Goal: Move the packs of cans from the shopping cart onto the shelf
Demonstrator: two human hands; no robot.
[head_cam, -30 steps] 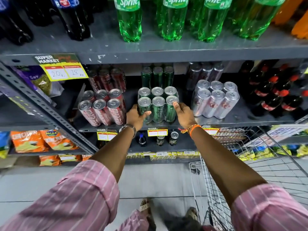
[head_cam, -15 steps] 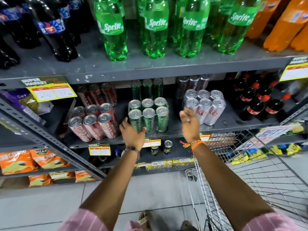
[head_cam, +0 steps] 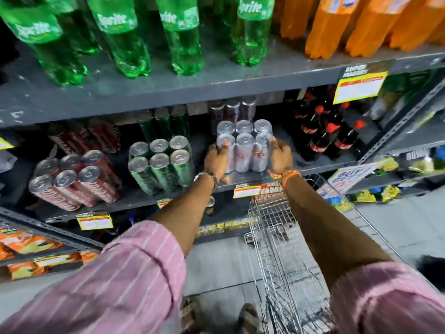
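Both hands, left [head_cam: 216,157] and right [head_cam: 280,157], clasp the silver pack [head_cam: 244,147] between their fingers on the shelf [head_cam: 322,166], and a hard shove could knock over the bottles [head_cam: 320,143] just beyond the right fingertips.

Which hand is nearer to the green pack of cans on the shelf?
Left. The left hand grips the silver pack on the side that faces the green pack. The right hand is on the silver pack's far side.
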